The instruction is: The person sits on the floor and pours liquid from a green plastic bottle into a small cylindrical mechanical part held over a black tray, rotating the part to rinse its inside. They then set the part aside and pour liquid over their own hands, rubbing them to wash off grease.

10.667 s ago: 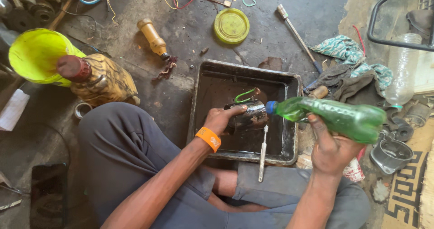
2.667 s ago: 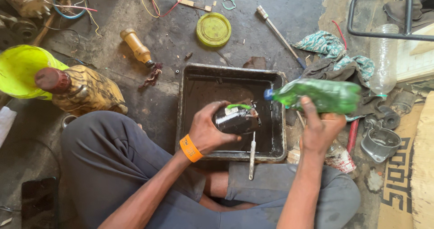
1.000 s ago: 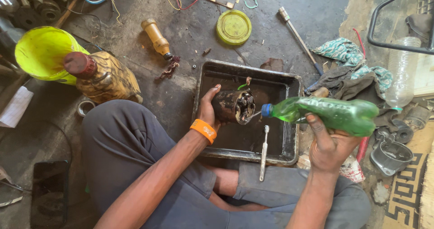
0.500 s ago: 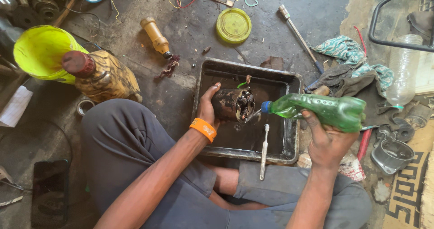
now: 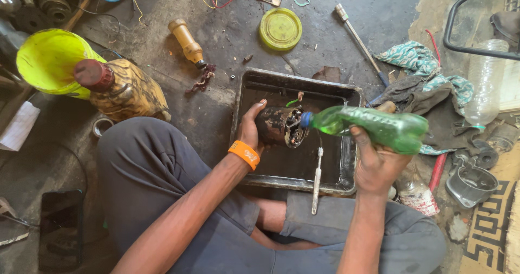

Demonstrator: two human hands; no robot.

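Note:
My left hand (image 5: pixel 250 125) grips a dark, greasy cylindrical motor part (image 5: pixel 279 126) and holds it over a black metal tray (image 5: pixel 244 95). An orange band sits on that wrist. My right hand (image 5: pixel 374 163) grips a green plastic bottle (image 5: pixel 374 126) lying sideways, its blue cap end touching the open end of the motor part. A toothbrush (image 5: pixel 316 179) leans on the tray's near rim, below the bottle's neck.
A brown jug (image 5: pixel 125 90) and a yellow funnel (image 5: pixel 46 60) stand at left. A yellow lid (image 5: pixel 280 28), a small brown bottle (image 5: pixel 186 40), a long metal tool (image 5: pixel 358 39), rags (image 5: pixel 420 68), a clear bottle (image 5: pixel 482 92) and metal parts (image 5: pixel 471 182) lie around the tray.
My left hand has turned the motor part so its open end faces the bottle. The bottle's cap end has moved in against that opening.

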